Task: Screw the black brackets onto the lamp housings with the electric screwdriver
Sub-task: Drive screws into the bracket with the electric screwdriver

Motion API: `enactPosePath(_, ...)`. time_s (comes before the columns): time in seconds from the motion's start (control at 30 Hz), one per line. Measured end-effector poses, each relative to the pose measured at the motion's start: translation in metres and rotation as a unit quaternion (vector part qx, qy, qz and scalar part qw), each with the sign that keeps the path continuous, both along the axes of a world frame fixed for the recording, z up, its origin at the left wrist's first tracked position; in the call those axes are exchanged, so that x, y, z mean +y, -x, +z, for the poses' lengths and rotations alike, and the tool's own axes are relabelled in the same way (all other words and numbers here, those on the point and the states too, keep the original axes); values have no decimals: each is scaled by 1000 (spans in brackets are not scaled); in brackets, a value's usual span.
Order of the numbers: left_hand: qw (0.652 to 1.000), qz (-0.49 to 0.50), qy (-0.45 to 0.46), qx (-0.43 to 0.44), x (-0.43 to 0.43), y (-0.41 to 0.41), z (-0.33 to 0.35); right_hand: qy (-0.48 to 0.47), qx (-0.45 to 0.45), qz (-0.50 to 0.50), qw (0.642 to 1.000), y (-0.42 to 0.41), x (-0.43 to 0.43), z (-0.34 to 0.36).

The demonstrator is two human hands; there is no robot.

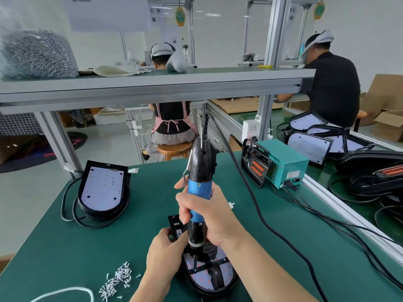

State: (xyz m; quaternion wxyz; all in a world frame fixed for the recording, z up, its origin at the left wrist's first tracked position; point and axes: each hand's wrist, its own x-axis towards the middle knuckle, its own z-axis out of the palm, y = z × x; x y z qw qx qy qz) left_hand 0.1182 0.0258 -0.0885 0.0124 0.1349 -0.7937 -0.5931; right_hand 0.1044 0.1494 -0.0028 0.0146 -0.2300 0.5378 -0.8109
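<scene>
The lamp housing (207,282) lies at the near edge of the counter (65,247), with a black bracket (218,277) across its face. The bit stands on the bracket, so a screw is probably being driven. The right hand (209,216) is wrapped round the upright electric screwdriver (199,192), and the left hand (163,251) grips the housing's far end. Next comes steady downward pressure, then another of the screws (117,280) heaped near the near-left corner. Counted here: one screwdriver, one bracket and two housings, with the second housing (101,190) at the far-left corner.

Green bench (65,247), lamp housings (100,190), loose screws (117,280)
</scene>
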Motion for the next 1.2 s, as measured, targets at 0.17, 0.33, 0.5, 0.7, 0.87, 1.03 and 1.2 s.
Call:
enactPosePath(0.17, 1000, -15, -25, -8, -2, -2, 5, 36, 8, 16, 999, 4, 7, 2)
enactPosePath(0.33, 998, -20, -45, -27, -5, -2, 0, 160, -38, -6, 986, 19, 26, 9)
enactPosePath(0.5, 998, -15, -47, -29, -2, -2, 5, 317, -183, -106, 925, 31, 62, -11)
enactPosePath(0.7, 999, -8, -23, -27, 0, -8, 10, 433, -290, -142, 841, 40, 87, -60)
enactPosePath(0.87, 999, -12, -8, -29, -12, -11, 19, 445, -325, -128, 825, 48, 94, -76)
enactPosePath(1.03, 973, -6, 227, 31, -71, -22, 38, 440, -324, -128, 828, 54, 93, -79)
enactPosePath(1.2, 915, -161, 365, -66, -111, -39, 55, 435, -331, -125, 828, 54, 90, -78)
